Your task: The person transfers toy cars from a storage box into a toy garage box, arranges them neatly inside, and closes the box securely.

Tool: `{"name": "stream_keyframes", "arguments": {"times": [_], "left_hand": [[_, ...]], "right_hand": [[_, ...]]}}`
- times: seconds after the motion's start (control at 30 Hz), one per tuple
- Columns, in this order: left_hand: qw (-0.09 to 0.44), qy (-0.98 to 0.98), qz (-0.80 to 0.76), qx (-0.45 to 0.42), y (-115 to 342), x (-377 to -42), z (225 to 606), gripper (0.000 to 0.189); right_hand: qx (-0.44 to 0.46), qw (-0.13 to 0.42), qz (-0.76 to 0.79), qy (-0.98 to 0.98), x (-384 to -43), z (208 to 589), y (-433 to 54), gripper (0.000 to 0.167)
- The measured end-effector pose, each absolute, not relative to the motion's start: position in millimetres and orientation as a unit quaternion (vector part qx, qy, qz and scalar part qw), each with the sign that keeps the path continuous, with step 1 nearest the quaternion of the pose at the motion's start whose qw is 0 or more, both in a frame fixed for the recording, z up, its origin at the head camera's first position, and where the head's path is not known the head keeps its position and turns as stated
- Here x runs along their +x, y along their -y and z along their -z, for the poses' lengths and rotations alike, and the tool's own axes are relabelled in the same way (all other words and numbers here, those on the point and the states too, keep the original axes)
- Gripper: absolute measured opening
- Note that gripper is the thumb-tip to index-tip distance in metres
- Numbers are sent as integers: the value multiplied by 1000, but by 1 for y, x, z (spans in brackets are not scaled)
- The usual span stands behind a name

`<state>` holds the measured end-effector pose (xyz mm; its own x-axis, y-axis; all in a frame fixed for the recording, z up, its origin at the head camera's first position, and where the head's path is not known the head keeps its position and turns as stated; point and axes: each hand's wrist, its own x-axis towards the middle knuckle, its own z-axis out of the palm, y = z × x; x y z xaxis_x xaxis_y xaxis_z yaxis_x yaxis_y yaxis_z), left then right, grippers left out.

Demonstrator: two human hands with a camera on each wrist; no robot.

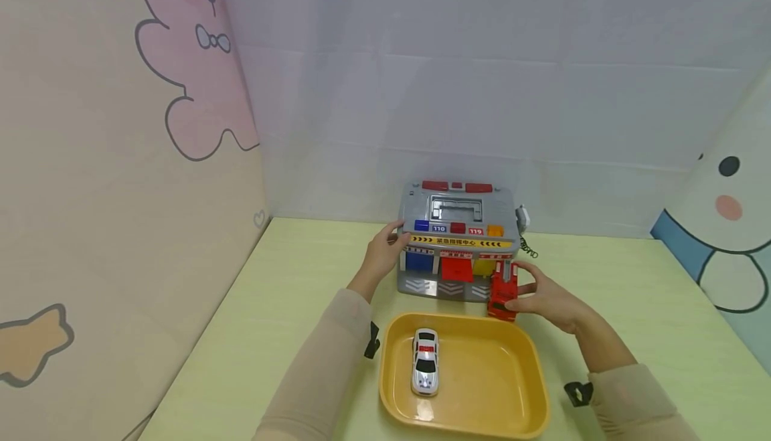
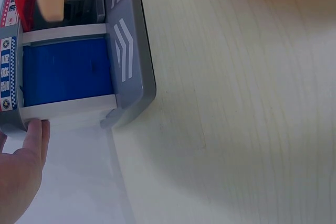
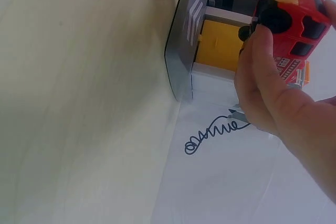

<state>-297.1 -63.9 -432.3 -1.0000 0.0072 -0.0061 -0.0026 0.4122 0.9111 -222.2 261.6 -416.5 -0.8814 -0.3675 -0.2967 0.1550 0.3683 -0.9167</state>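
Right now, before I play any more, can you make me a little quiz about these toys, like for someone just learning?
1. Pick one. Which hand holds the red truck? A) left B) right
2. True or false: the white car is inside the tray.
3. Fill in the colour: on the garage, the blue door is shut, but the ____ door is raised.

Key:
1. B, the right hand.
2. True.
3. Red: the red door.

The head view looks forward and down; both wrist views, nearer and turned sideways, share the toy garage (image 1: 459, 241)
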Motion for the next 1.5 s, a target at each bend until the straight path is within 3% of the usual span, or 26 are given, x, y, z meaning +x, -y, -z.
{"name": "stream_keyframes", "arguments": {"times": [1.5], "left_hand": [[7, -839, -544, -1, 66, -294, 431, 48]], "right_hand": [[-93, 241, 560, -787, -232, 435, -255, 100]]}}
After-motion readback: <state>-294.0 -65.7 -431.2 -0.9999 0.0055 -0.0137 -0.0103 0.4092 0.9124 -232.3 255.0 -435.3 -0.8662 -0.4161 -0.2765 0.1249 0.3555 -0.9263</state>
